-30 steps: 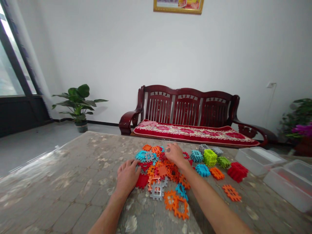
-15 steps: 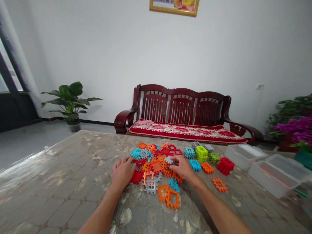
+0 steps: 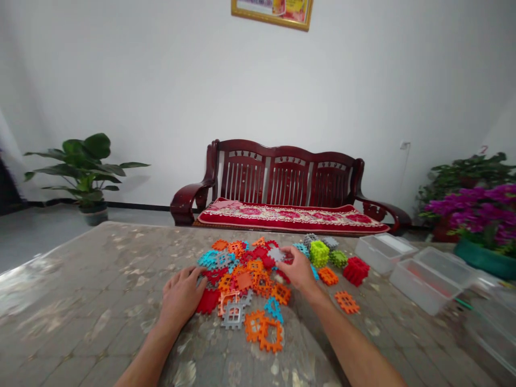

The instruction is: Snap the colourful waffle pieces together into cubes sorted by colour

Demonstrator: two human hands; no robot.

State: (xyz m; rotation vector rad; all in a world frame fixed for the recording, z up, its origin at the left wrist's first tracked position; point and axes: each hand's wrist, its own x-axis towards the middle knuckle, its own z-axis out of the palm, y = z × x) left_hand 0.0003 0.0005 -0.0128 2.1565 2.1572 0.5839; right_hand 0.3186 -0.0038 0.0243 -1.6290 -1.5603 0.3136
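Note:
A pile of flat interlocking plastic tiles (image 3: 242,279), orange, red, blue and grey, lies on the table (image 3: 100,301) in front of me. My left hand (image 3: 181,295) rests flat at the pile's left edge, fingers spread on a red tile (image 3: 207,302). My right hand (image 3: 297,269) is at the pile's right side, its fingers pinched on a small grey tile (image 3: 276,254) lifted a little above the heap. Built cubes stand to the right: a green cube (image 3: 319,253), a red cube (image 3: 355,270), and grey ones behind.
Clear plastic boxes (image 3: 423,277) sit at the table's right. Loose orange tiles (image 3: 346,302) lie near them. A wooden bench with a red cushion (image 3: 290,215) stands behind the table. Potted plants are on the left (image 3: 84,172) and purple flowers on the right (image 3: 475,207).
My right hand reached to the back of the pile, drew back with a grey tile pinched in its fingers, and now holds it higher. My head has turned right. The left hand has stayed put.

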